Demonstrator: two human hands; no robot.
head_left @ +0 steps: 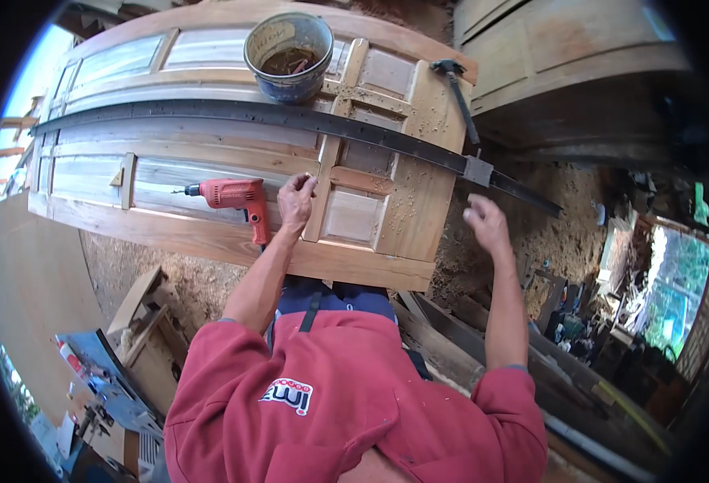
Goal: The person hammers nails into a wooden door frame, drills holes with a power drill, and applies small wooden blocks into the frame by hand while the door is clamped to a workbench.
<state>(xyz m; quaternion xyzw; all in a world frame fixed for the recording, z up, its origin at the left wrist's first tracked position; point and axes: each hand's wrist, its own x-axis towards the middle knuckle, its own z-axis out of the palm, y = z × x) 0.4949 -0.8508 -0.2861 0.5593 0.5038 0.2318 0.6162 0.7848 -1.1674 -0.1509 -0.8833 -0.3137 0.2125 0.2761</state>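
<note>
on door [370, 262], drill [234, 194], left hand [296, 203] nearby

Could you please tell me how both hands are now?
Left hand: closed; whether it holds something cannot be told.
Right hand: loosely curled, nothing visibly held.

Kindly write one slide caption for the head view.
Left hand over a wooden door, right hand past its edge; red drill, bucket and hammer rest on it.
</note>
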